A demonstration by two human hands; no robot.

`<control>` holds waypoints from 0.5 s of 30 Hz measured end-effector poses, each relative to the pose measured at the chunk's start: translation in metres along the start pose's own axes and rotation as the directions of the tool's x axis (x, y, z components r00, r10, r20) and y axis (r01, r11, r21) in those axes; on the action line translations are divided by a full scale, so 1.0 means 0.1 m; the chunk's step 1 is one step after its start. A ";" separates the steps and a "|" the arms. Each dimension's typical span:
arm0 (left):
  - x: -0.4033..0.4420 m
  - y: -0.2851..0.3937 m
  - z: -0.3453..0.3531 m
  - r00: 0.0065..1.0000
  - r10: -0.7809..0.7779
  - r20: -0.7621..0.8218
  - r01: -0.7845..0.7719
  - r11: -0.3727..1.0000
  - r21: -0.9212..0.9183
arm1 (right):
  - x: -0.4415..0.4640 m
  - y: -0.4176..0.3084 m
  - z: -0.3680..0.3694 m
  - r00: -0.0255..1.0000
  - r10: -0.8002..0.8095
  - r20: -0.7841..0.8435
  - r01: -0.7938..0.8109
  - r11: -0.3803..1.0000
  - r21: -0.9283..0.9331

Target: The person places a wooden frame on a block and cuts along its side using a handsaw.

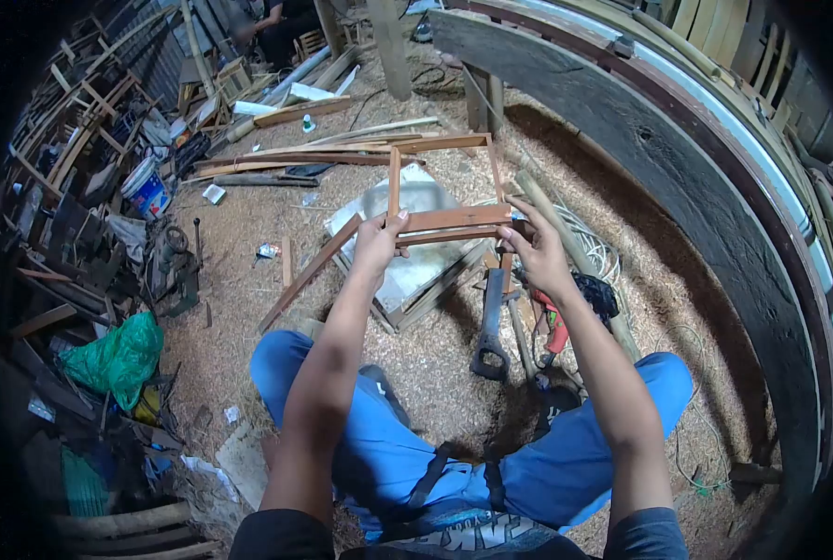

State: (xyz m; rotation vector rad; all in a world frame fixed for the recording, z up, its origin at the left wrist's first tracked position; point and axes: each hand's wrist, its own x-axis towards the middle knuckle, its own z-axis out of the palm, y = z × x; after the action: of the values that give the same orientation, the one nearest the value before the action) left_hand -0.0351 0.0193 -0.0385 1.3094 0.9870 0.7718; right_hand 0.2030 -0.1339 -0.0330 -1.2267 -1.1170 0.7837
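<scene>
Between my hands, a rectangular wooden frame (458, 219) is held up over a low, white-topped block (402, 285). My left hand (376, 245) grips its near left corner, the thumb on the front bar. At the near right corner, my right hand (539, 250) is closed on the same frame, thumb against the lower bar. A handsaw (492, 341) with a dark handle leans below my right hand. A red power tool (556, 327) lies on the ground to the right of the saw. One wooden strip (309, 273) slants against the block's left side.
Wood shavings cover the ground. A large dark plank (640, 140) runs along the right side. Wooden strips (314, 154) lie beyond the block. On the left are a paint bucket (146, 187), a green plastic bag (118, 359) and scrap wood. A person (281, 28) sits at the back.
</scene>
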 end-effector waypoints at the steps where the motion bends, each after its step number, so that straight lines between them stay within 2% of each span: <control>1: 0.02 -0.06 -0.03 1.000 -0.014 -0.006 0.014 1.000 -0.001 | 0.02 0.06 0.03 0.999 0.044 0.023 -0.044 0.999 0.017; 4: 0.08 -0.27 -0.11 0.990 -0.109 -0.085 0.114 0.991 0.063 | 0.09 0.44 0.14 0.993 0.111 0.039 -0.113 0.993 0.038; 7: 0.17 -0.55 -0.17 0.980 -0.119 -0.157 0.141 0.980 0.137 | 0.14 0.88 0.26 0.987 0.162 0.020 -0.164 0.982 0.094; 11: 0.29 -0.85 -0.27 0.973 -0.119 -0.196 0.154 0.973 0.171 | 0.21 1.23 0.34 0.979 0.202 0.023 -0.202 0.979 -0.003; 13: 0.27 -0.85 -0.29 0.968 0.052 -0.246 0.067 0.889 0.452 | 0.25 1.22 0.40 0.980 0.201 0.001 -0.199 0.969 -0.144; 14: 0.29 -0.88 -0.31 0.967 0.044 -0.250 0.077 0.888 0.453 | 0.27 1.25 0.45 0.975 0.221 -0.025 -0.222 0.974 -0.055; 15: 0.31 -0.92 -0.32 0.966 0.062 -0.252 0.062 0.888 0.456 | 0.30 1.33 0.46 0.973 0.230 -0.022 -0.231 0.972 -0.052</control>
State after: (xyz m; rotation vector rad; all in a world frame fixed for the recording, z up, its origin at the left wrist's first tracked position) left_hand -0.0583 0.0482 -0.1338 1.6412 1.4473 0.7477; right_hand 0.1819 -0.0643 -0.1571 -1.4235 -0.9989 0.9219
